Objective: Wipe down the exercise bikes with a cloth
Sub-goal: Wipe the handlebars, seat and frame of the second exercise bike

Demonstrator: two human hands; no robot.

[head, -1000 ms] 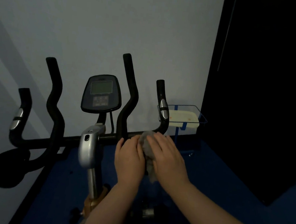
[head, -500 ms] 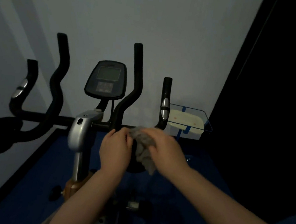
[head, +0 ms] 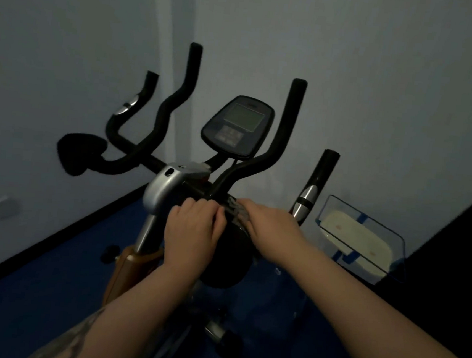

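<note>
Leftmost, a wall plate (head: 1, 206) sat low on the wall, and the exercise bike (head: 170, 190) stood with its console (head: 237, 125) above the silver stem. Your left hand (head: 192, 229) lay on the horizontal handlebar (head: 199, 191), fingers curled over it beside the cloth (head: 236, 212); whether that grip closed fully round the bar could not be told. Your right hand (head: 272, 225) pressed the grey cloth, bunched on the bar just right of the stem, with fingers bent over it, apparently clutching it. Farther right stood the sensor post (head: 310, 193) and a clear tray (head: 358, 239) holding a pale pad.

Judged from here, the bunched cloth could slip off the round bar if pressure eased, and a wide sweep rightward might knock the tray. Motion blur and dim light obscured the cloth's folds and your fingertips; the bike's lower frame and pedals were dark and partly hidden by your forearms.
</note>
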